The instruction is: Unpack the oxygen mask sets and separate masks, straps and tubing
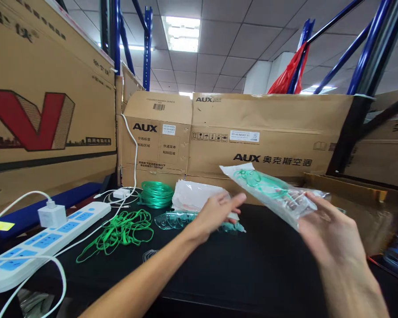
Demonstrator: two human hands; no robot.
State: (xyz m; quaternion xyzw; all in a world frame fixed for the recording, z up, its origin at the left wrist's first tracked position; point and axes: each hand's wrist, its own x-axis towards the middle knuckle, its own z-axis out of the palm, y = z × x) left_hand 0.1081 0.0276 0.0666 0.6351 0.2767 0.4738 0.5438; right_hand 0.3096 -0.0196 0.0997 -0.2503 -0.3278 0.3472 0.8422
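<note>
In my right hand [334,225] is a clear plastic bag [268,187], pinched at its near end and raised at a slant above the table's right side. Thin green tubing and a clear part show through the film. My left hand [217,214], smeared by motion, is over the middle of the table with its thumb stretched out and nothing visible in it. Just beyond it lies a stack of white bags or sheets [189,194]. Clear green plastic pieces [174,220] form a row beside and partly behind that hand.
A coil of green tube [157,194], tangled green elastic cord [126,232] and thin grey loops [150,255] lie left on the black table [232,274]. A white power strip [49,238] with cables is further left. Cardboard [212,154] walls the back; an open carton [354,198] stands right.
</note>
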